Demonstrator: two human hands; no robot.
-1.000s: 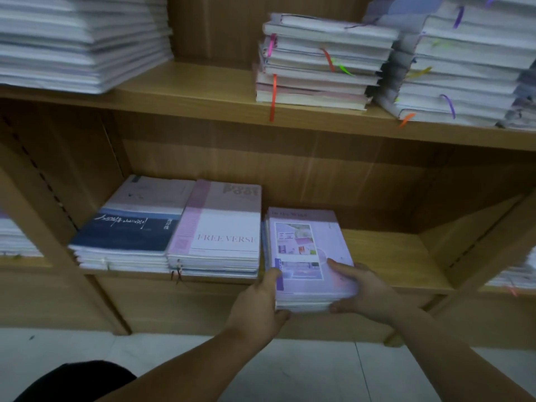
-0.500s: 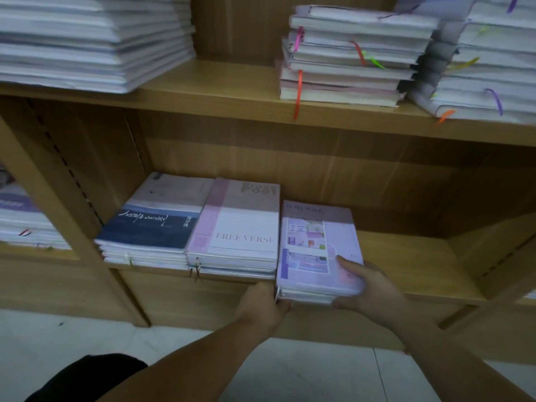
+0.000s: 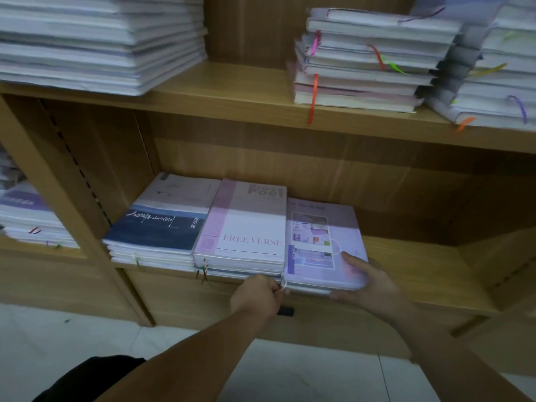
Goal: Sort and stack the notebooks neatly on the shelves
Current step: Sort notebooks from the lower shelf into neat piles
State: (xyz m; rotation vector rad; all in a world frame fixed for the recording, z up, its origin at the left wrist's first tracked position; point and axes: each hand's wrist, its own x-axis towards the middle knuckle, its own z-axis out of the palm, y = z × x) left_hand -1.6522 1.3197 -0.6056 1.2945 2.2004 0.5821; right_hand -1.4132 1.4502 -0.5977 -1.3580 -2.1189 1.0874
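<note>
A wooden shelf unit fills the frame. Its upper board carries a tall white stack at upper left and ribbon-marked notebooks at upper right. On the lower shelf, centre frame, three piles lie side by side: a blue-covered stack, a pink FREE VERSE stack and a lilac stack. The right hand grasps the lilac stack's front right corner, thumb on top. The left hand is curled around its front left corner.

Lilac notebook stack on lower shelf
</note>
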